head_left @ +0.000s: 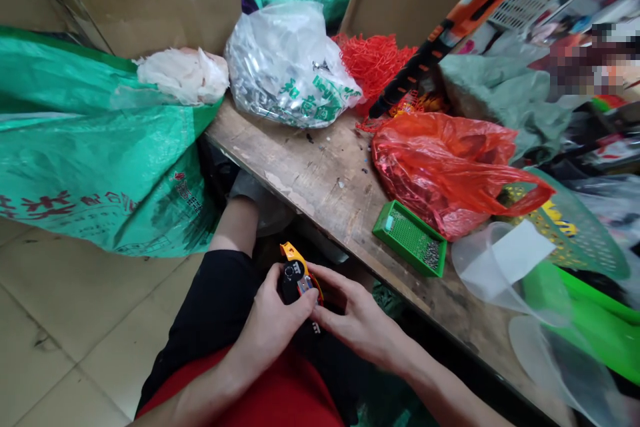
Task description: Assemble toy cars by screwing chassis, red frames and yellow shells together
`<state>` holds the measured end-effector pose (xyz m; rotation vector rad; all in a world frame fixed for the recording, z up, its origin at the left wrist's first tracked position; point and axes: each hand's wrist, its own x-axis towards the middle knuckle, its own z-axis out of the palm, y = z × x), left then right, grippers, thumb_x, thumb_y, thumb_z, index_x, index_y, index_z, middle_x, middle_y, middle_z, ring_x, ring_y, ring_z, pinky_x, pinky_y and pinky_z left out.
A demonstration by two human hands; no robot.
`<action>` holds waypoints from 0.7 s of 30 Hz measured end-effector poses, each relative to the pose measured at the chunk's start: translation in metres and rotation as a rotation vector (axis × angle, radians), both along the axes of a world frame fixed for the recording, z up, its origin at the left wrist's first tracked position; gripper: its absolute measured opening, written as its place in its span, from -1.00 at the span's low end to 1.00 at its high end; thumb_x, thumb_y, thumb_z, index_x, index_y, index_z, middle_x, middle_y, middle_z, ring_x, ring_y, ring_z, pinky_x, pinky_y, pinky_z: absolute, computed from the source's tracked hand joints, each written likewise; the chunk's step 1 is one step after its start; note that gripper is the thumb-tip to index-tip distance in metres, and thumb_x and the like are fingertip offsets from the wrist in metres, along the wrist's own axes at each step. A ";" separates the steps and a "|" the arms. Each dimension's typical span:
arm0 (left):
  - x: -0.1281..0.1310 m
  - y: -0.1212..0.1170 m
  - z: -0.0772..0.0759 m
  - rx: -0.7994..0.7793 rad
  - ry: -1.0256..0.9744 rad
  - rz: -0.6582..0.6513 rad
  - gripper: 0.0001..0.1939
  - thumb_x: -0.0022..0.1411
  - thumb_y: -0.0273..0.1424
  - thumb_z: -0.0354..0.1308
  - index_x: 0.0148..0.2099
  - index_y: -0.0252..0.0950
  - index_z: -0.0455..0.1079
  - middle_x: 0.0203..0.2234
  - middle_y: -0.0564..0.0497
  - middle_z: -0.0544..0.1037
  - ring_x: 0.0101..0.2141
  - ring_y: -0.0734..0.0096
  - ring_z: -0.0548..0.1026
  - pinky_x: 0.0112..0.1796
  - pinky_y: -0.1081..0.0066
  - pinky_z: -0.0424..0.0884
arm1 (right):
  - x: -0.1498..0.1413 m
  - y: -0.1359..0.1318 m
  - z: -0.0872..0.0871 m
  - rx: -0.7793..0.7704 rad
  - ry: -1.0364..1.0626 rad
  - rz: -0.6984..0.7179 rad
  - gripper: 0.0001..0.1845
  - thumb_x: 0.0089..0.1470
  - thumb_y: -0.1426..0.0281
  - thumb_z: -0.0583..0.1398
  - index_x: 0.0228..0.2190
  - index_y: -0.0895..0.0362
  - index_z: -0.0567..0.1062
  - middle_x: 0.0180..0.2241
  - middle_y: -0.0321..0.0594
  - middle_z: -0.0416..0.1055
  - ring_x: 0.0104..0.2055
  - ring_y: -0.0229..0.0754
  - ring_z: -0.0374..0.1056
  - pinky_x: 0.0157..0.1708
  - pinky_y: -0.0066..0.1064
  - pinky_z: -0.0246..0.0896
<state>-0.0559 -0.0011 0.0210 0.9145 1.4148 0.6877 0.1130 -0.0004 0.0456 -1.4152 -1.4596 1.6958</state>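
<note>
Over my lap, both hands hold a small black-and-yellow plastic device (294, 271) with white markings and a silvery part on its front. I cannot make out its exact kind. My left hand (277, 310) grips its left side, the thumb pressed across the front. My right hand (353, 307) closes on its right side with fingertips and thumb. Part of the device is hidden behind the fingers. On the bench to the right, a green tray (395, 240) contains many small metal screws.
The wooden bench (320, 180) carries a clear bag of metal parts (295, 73), a red plastic bag (440, 160), red netting (373, 60) and clear plastic tubs (493, 273). An orange-and-black power screwdriver (460, 20) slants above it. A large green sack (100, 160) stands at left.
</note>
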 end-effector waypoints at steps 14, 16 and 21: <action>0.000 0.008 -0.002 -0.007 0.024 -0.001 -0.65 0.06 -0.20 0.27 -0.14 -0.27 0.46 -0.27 -0.10 0.68 -0.20 0.05 0.63 -0.16 0.22 0.50 | -0.003 0.004 -0.006 -0.014 0.002 -0.024 -0.41 0.10 0.37 0.35 0.16 -0.05 0.45 0.15 -0.14 0.49 0.12 0.01 0.49 0.19 -0.06 0.37; 0.000 0.008 -0.003 -0.012 0.029 0.002 -0.63 0.01 -0.19 0.28 -0.15 -0.29 0.49 -0.29 -0.12 0.69 -0.20 0.01 0.63 -0.16 0.21 0.51 | -0.004 0.003 -0.002 0.041 -0.044 -0.010 -0.40 0.10 0.40 0.34 0.17 -0.06 0.45 0.16 -0.16 0.48 0.11 0.00 0.48 0.17 -0.10 0.38; 0.001 0.010 -0.019 0.017 0.063 0.066 -0.57 0.01 -0.03 0.26 -0.23 -0.28 0.54 -0.39 -0.12 0.70 -0.26 -0.09 0.63 -0.16 0.14 0.51 | 0.013 0.015 0.018 0.227 -0.232 0.021 -0.41 0.02 0.41 0.36 0.12 -0.04 0.53 -0.02 -0.14 0.60 -0.11 -0.01 0.57 -0.08 -0.20 0.53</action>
